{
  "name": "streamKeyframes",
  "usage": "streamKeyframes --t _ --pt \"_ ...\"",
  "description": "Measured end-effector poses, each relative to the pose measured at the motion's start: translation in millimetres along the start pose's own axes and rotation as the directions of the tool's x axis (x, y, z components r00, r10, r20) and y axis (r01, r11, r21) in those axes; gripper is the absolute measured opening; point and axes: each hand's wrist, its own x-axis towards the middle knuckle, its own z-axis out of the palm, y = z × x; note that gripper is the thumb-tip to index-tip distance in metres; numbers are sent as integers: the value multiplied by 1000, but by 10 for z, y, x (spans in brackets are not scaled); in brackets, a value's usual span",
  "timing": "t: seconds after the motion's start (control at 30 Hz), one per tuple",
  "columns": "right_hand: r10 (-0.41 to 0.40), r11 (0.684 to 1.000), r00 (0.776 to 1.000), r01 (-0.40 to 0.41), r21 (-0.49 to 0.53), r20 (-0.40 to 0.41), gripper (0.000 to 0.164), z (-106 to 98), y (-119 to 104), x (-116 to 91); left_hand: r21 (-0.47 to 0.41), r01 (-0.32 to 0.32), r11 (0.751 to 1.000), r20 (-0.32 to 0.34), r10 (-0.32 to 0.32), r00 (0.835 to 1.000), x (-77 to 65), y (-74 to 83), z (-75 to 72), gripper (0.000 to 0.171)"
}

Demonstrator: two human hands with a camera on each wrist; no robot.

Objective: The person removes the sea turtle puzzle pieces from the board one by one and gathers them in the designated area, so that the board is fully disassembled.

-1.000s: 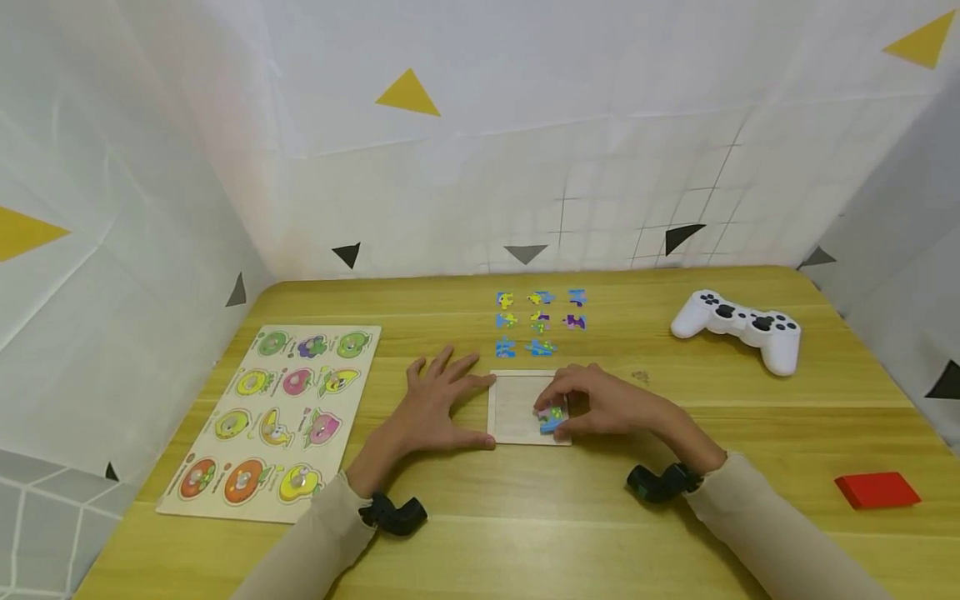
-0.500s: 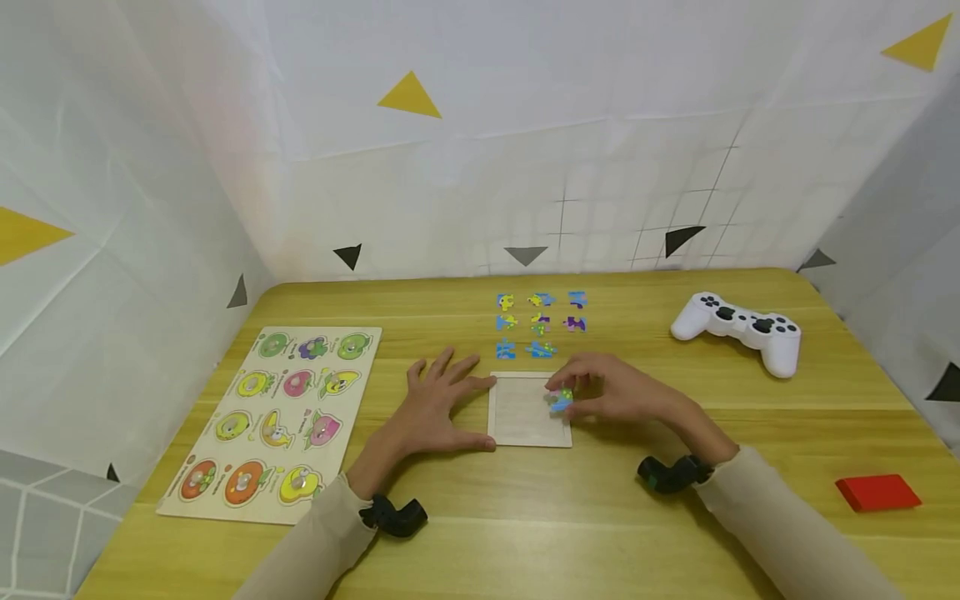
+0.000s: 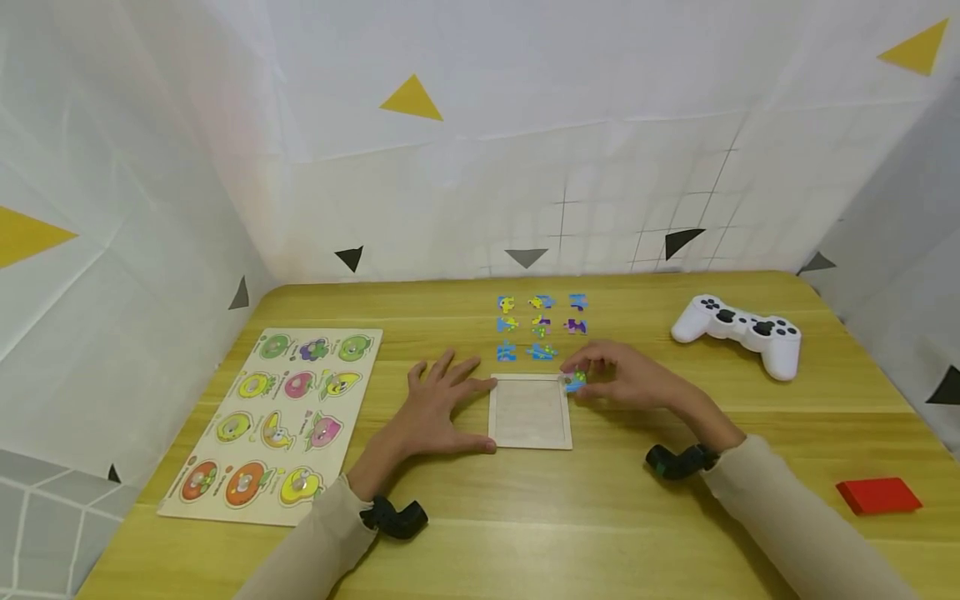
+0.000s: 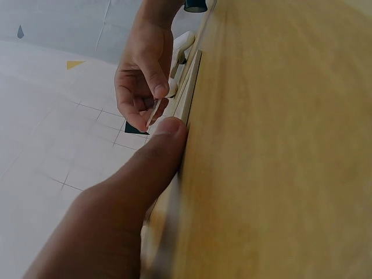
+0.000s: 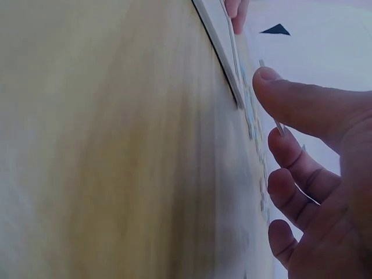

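Note:
My right hand (image 3: 628,377) pinches a small blue, green and pink jigsaw piece (image 3: 575,382) between thumb and fingers. In the right wrist view the piece (image 5: 279,127) shows edge-on, raised off the table. It is at the upper right corner of a square, pale wooden puzzle frame (image 3: 530,446), whose inside is bare. My left hand (image 3: 435,408) lies with fingers spread at the frame's left side, thumb and index tips against its edge. Beyond the frame, several jigsaw pieces (image 3: 542,352) in blue, yellow and purple lie in rows.
On the left lies a fruit peg puzzle board (image 3: 330,433), close to the left forearm. A white game controller (image 3: 738,329) sits at the back right, and a red block (image 3: 879,495) near the right edge of the wooden table (image 3: 525,533).
My right hand has lifted the jigsaw piece from the frame's right part and carried it up and to the right, to the frame's corner. The left hand has stayed in place.

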Motion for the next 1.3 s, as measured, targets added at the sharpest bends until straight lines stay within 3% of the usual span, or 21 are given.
streamKeyframes --t 0.4,0.93,1.3 --pt "53 999 999 -53 -7 -5 35 -137 158 124 -11 5 1000 22 -4 1000 3 -4 0 90" --pt "63 998 998 -62 -33 25 29 -229 308 297 -15 2 1000 30 -2 1000 6 -7 2 91" --pt "57 998 997 -59 36 52 31 -217 323 338 -38 -9 999 16 10 1000 -3 -18 2 94"
